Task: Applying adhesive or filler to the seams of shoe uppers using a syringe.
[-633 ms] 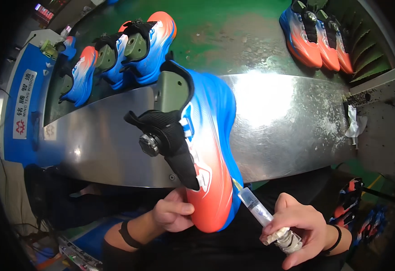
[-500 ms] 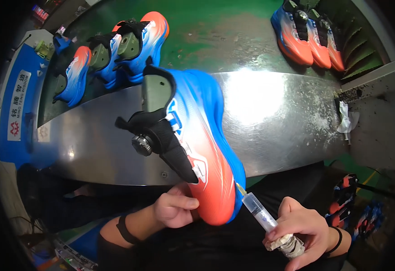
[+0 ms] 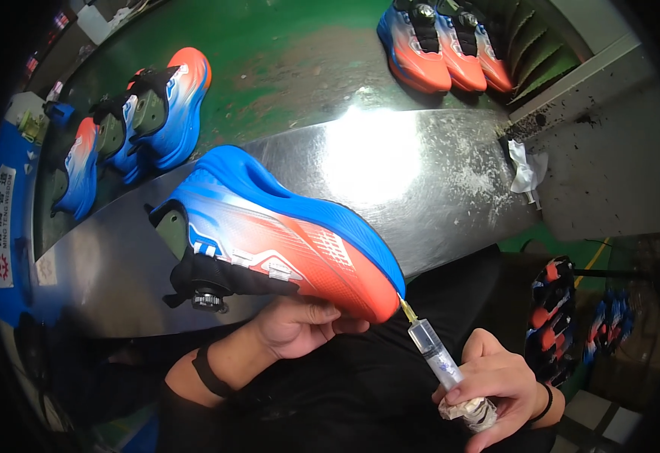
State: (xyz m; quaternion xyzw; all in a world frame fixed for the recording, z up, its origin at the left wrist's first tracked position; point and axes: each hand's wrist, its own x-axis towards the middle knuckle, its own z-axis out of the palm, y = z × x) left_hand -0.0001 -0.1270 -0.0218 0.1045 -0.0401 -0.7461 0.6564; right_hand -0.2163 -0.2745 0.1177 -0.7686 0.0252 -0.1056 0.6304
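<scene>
A running shoe [image 3: 292,249], blue, white and orange with a thick blue sole, lies tilted on its side above my lap. My left hand [image 3: 300,328] grips it from below near the toe. A black tongue with a round dial [image 3: 207,299] hangs on the near side, and a green shoe last [image 3: 171,232] fills the opening. My right hand [image 3: 492,381] is closed round a clear syringe [image 3: 437,355] whose plunger end is wrapped in pale, crumpled material. The syringe's yellow needle tip [image 3: 407,308] touches the seam between sole and upper at the toe.
Several similar shoes [image 3: 175,113] stand on lasts on the green belt at the far left. Three more shoes [image 3: 420,53] sit at the far right beside green flaps. A metal ledge [image 3: 450,219] runs before me; crumpled white paper [image 3: 524,170] hangs at its right end.
The shoe has turned, its heel swinging left and its sole facing up more. The needle tip has moved along the seam to the toe's end. The whole view has shifted and tilted.
</scene>
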